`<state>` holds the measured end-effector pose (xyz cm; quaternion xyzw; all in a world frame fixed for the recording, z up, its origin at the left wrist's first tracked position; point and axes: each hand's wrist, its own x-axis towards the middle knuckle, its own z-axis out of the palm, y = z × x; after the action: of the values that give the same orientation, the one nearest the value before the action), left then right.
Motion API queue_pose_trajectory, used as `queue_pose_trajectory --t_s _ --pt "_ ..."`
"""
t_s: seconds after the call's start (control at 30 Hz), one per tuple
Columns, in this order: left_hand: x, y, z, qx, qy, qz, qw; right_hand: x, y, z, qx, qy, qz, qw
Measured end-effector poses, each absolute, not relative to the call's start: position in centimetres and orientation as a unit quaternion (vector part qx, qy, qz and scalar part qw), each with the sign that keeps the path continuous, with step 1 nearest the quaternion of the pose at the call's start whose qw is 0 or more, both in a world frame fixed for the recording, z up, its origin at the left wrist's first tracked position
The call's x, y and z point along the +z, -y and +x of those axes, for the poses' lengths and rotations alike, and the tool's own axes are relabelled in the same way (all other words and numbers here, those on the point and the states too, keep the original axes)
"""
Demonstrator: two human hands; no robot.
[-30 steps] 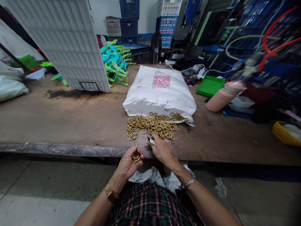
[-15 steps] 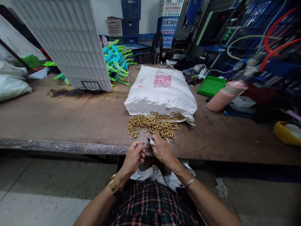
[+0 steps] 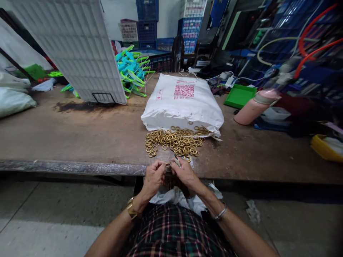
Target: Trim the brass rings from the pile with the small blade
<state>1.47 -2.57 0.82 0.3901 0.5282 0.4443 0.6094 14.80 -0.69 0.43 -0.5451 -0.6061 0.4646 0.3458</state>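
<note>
At the table's front edge my left hand [image 3: 154, 175] is closed in a pinch on a brass-coloured ring [image 3: 168, 164], only part of which shows. Close beside it, my right hand [image 3: 187, 175] is wrapped round a small knife [image 3: 178, 162] with a dark tip and a pale body. The fingertips of both hands nearly meet at the ring. Just beyond them lies a loose pile of brass-coloured rings [image 3: 179, 140]. More small brownish pieces, too dark to make out, sit below my hands in a white plastic bag [image 3: 174, 197] at my lap.
Behind the pile lies a white sack [image 3: 166, 107] with red print. A white ribbed panel [image 3: 80, 53] stands at left, with green and turquoise plastic pieces [image 3: 132, 73] behind it. To the right are a green tray [image 3: 240, 96], a pink bottle [image 3: 250, 110] and a yellow container [image 3: 323, 149].
My hands have come together, and the right hand has brought the knife up to the ring at my left fingertips. The pile and sack have stayed put.
</note>
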Motion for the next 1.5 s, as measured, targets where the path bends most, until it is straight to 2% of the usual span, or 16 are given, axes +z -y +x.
queue_pose_trajectory --t_s 0.23,0.43,0.67,0.8,0.9,1.0,1.13,1.5 --pt "0.7 2.8 1.2 0.425 -0.510 0.405 0.629 0.4 0.5 14.5 0.500 0.583 -0.545 0.336" --pt "0.4 3.0 0.9 0.388 -0.480 0.379 0.689 0.0 0.3 14.2 0.450 0.605 -0.566 0.332" --pt "0.5 3.3 1.0 0.411 -0.431 0.323 0.736 0.5 0.4 14.2 0.484 0.595 -0.544 0.340" --pt "0.5 3.4 1.0 0.421 -0.415 0.306 0.746 0.3 0.4 14.4 0.439 0.627 -0.552 0.332" --pt "0.4 3.2 0.9 0.433 -0.416 0.298 0.742 0.3 0.9 14.7 0.356 0.688 -0.568 0.278" --pt "0.4 3.0 0.9 0.431 -0.430 0.307 0.731 0.7 1.6 14.8 0.277 0.751 -0.571 0.182" --pt "0.2 3.0 0.9 0.430 -0.443 0.336 0.711 1.3 2.0 14.6 0.234 0.774 -0.582 0.092" --pt "-0.7 3.2 0.4 0.417 -0.470 0.407 0.663 1.9 2.1 14.1 0.199 0.781 -0.591 0.028"
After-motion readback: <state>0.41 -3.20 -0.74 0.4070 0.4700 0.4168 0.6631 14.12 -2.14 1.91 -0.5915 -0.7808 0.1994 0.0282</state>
